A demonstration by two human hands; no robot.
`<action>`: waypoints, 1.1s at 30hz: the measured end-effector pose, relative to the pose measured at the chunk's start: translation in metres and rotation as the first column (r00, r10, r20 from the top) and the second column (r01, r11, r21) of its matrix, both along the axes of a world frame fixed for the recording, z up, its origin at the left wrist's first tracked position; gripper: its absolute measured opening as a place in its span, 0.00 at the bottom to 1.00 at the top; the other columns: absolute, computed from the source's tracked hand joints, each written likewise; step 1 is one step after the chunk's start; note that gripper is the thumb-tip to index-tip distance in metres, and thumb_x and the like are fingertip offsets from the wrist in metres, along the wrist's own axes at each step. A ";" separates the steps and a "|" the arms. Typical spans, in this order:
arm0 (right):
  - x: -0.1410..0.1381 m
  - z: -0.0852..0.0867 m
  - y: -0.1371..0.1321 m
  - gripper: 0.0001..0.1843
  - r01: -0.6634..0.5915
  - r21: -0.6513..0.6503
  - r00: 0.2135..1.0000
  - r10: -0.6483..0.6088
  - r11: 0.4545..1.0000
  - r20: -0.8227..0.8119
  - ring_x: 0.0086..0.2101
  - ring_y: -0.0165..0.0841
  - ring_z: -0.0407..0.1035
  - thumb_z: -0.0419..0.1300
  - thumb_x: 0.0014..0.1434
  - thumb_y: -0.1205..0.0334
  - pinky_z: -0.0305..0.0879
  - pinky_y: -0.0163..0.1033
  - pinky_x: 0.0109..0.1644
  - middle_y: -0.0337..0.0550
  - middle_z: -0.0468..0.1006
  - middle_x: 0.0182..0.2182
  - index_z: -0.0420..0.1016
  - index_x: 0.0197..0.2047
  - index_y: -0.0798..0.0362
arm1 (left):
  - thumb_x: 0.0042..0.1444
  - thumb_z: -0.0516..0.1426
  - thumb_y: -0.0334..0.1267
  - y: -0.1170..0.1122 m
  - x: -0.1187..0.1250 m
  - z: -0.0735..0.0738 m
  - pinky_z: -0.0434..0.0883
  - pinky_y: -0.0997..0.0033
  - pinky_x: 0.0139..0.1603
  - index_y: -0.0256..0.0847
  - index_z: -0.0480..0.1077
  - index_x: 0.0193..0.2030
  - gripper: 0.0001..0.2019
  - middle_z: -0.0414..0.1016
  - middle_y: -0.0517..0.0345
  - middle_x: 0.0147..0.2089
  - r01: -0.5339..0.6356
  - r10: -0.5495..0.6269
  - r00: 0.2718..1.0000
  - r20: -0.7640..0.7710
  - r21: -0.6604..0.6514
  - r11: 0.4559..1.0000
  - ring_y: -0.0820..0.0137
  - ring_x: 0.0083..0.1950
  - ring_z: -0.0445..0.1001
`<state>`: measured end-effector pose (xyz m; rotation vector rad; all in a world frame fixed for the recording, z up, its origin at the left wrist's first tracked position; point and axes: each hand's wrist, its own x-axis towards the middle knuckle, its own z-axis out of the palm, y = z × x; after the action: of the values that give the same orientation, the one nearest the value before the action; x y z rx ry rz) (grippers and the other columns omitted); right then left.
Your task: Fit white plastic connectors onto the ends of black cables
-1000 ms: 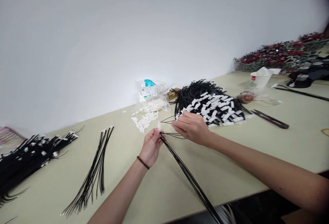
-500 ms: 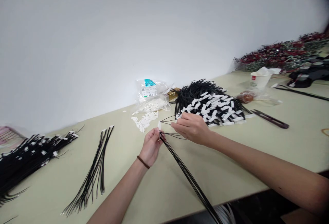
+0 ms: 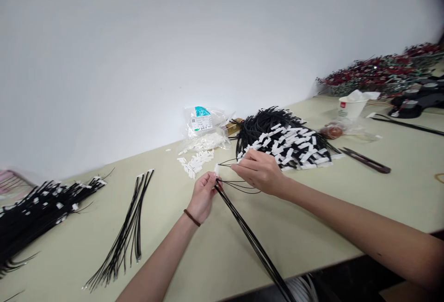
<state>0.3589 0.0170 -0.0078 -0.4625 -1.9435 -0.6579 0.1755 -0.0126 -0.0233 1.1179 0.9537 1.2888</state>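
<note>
My left hand [image 3: 203, 196] pinches a small white connector [image 3: 216, 169] together with the top of a bundle of thin black wires [image 3: 249, 237] that runs down toward the table's near edge. My right hand [image 3: 259, 171] is closed in a pinch on the end of one thin black wire [image 3: 226, 163], held just right of the connector. Loose wire ends [image 3: 243, 185] fan out between the two hands. Several white connectors [image 3: 194, 162] lie scattered on the table just beyond my left hand.
A big heap of black wires with white connectors [image 3: 284, 141] lies behind my right hand. A plastic bag of connectors [image 3: 204, 128] sits by the wall. Finished wires [image 3: 132, 223] and a larger pile [image 3: 38, 214] lie left. A paper cup [image 3: 350, 106], dark tool [image 3: 366, 160] and red-green wires [image 3: 378, 73] are right.
Both hands stay almost in place. The loose wire ends under my right hand have bowed out slightly to the right, and my left hand has shifted a touch.
</note>
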 end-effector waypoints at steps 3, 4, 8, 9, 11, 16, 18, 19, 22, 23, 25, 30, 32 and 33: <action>-0.001 0.000 -0.002 0.07 0.006 -0.026 1.000 -0.006 1.000 0.000 0.27 0.28 0.54 0.54 0.57 0.72 0.50 0.33 0.29 0.36 0.66 0.20 0.67 0.29 0.53 | 0.46 0.60 0.47 0.000 0.000 -0.001 0.61 0.75 0.30 0.36 0.66 0.25 0.15 0.65 0.61 0.24 0.012 -0.012 1.000 -0.018 0.008 1.000 0.76 0.26 0.61; -0.001 0.001 -0.002 0.07 0.012 -0.036 1.000 -0.011 0.999 0.015 0.27 0.28 0.54 0.54 0.58 0.71 0.51 0.33 0.29 0.37 0.66 0.21 0.67 0.29 0.53 | 0.46 0.60 0.47 0.000 0.001 -0.001 0.61 0.75 0.30 0.36 0.67 0.25 0.15 0.65 0.61 0.24 0.013 -0.013 1.000 -0.024 0.008 1.000 0.76 0.26 0.61; -0.001 0.003 -0.002 0.07 0.055 -0.083 0.997 -0.050 0.995 0.056 0.29 0.29 0.55 0.52 0.58 0.69 0.53 0.34 0.31 0.40 0.68 0.25 0.67 0.29 0.53 | 0.45 0.61 0.48 0.000 0.000 -0.001 0.61 0.75 0.30 0.36 0.67 0.25 0.15 0.65 0.61 0.24 0.007 -0.007 1.000 -0.029 0.005 1.000 0.76 0.26 0.62; -0.001 0.003 -0.002 0.07 0.062 -0.093 0.997 -0.057 0.994 0.057 0.30 0.30 0.56 0.52 0.58 0.68 0.54 0.35 0.32 0.40 0.68 0.26 0.67 0.29 0.54 | 0.45 0.60 0.48 0.000 0.000 0.000 0.61 0.75 0.31 0.36 0.67 0.26 0.15 0.65 0.61 0.24 0.013 -0.013 0.999 -0.037 0.007 1.000 0.76 0.26 0.62; -0.001 0.004 -0.001 0.06 0.058 -0.117 0.997 -0.051 0.991 0.062 0.31 0.30 0.57 0.52 0.58 0.68 0.55 0.35 0.33 0.42 0.68 0.28 0.66 0.30 0.54 | 0.46 0.60 0.49 -0.002 0.001 0.001 0.60 0.75 0.31 0.36 0.67 0.26 0.16 0.66 0.60 0.25 0.032 -0.031 0.997 -0.067 0.012 0.999 0.75 0.26 0.63; -0.003 0.004 -0.001 0.06 -0.065 -0.247 0.992 0.090 0.967 0.089 0.37 0.33 0.62 0.50 0.59 0.68 0.61 0.38 0.39 0.46 0.69 0.35 0.64 0.31 0.54 | 0.47 0.59 0.49 -0.006 0.003 0.004 0.60 0.74 0.30 0.36 0.66 0.26 0.15 0.66 0.60 0.25 0.108 -0.103 0.982 -0.156 0.021 0.994 0.75 0.26 0.63; -0.003 0.004 -0.001 0.06 -0.138 -0.340 0.982 0.175 0.930 0.078 0.40 0.34 0.63 0.48 0.60 0.69 0.62 0.40 0.42 0.48 0.70 0.38 0.63 0.31 0.54 | 0.47 0.59 0.48 -0.006 0.003 0.004 0.60 0.74 0.31 0.36 0.66 0.25 0.15 0.66 0.60 0.25 0.126 -0.122 0.980 -0.156 0.017 0.992 0.75 0.26 0.63; -0.003 0.004 -0.001 0.06 -0.174 -0.394 0.973 0.218 0.902 0.069 0.41 0.34 0.64 0.47 0.60 0.69 0.63 0.40 0.43 0.48 0.71 0.38 0.63 0.32 0.55 | 0.47 0.59 0.48 -0.006 0.003 0.004 0.60 0.74 0.31 0.36 0.66 0.25 0.15 0.66 0.60 0.26 0.130 -0.126 0.980 -0.153 0.014 0.991 0.75 0.26 0.63; -0.004 0.003 -0.002 0.07 -0.240 -0.547 0.951 0.308 0.802 0.033 0.41 0.33 0.65 0.46 0.61 0.69 0.64 0.39 0.42 0.48 0.72 0.39 0.64 0.38 0.55 | 0.47 0.60 0.48 -0.005 0.002 0.003 0.59 0.74 0.31 0.36 0.66 0.25 0.15 0.66 0.60 0.26 0.136 -0.134 0.980 -0.150 0.006 0.991 0.75 0.26 0.63; -0.004 0.003 -0.002 0.08 -0.248 -0.584 0.947 0.320 0.773 0.022 0.41 0.33 0.66 0.45 0.61 0.68 0.64 0.38 0.41 0.47 0.72 0.39 0.64 0.40 0.55 | 0.46 0.60 0.48 -0.005 0.002 0.002 0.59 0.74 0.31 0.36 0.66 0.25 0.15 0.66 0.60 0.25 0.139 -0.137 0.979 -0.149 0.004 0.990 0.75 0.26 0.63; -0.004 0.002 -0.002 0.09 -0.255 -0.623 0.943 0.331 0.739 0.007 0.39 0.32 0.65 0.45 0.61 0.68 0.64 0.38 0.41 0.47 0.72 0.38 0.63 0.43 0.55 | 0.46 0.60 0.48 -0.005 0.002 0.002 0.59 0.74 0.30 0.36 0.66 0.25 0.15 0.66 0.60 0.25 0.144 -0.142 0.979 -0.148 0.001 0.990 0.75 0.26 0.63; -0.005 0.000 -0.003 0.11 -0.243 -0.614 0.946 0.324 0.751 0.022 0.37 0.33 0.64 0.42 0.62 0.68 0.64 0.40 0.41 0.47 0.71 0.36 0.63 0.43 0.56 | 0.46 0.60 0.48 -0.006 0.003 0.002 0.59 0.74 0.30 0.36 0.66 0.24 0.15 0.66 0.60 0.25 0.143 -0.144 0.979 -0.142 -0.018 0.990 0.76 0.25 0.63; -0.005 -0.001 -0.002 0.11 -0.204 -0.604 0.954 0.295 0.770 0.055 0.37 0.33 0.64 0.42 0.62 0.68 0.64 0.40 0.40 0.46 0.71 0.35 0.63 0.43 0.56 | 0.45 0.61 0.48 -0.005 0.004 0.001 0.59 0.75 0.30 0.36 0.66 0.24 0.15 0.66 0.61 0.25 0.134 -0.137 0.982 -0.133 -0.027 0.991 0.76 0.25 0.63; -0.005 -0.002 -0.002 0.10 -0.182 -0.592 0.960 0.272 0.785 0.067 0.37 0.33 0.64 0.43 0.62 0.68 0.64 0.39 0.39 0.47 0.71 0.36 0.63 0.42 0.56 | 0.45 0.61 0.48 -0.005 0.004 0.001 0.59 0.75 0.30 0.36 0.67 0.24 0.15 0.66 0.61 0.25 0.126 -0.129 0.983 -0.127 -0.031 0.992 0.76 0.25 0.63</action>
<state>0.3534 0.0153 -0.0093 -0.5458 -2.2919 0.0870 0.1790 -0.0177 -0.0224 1.2362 0.9730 1.1101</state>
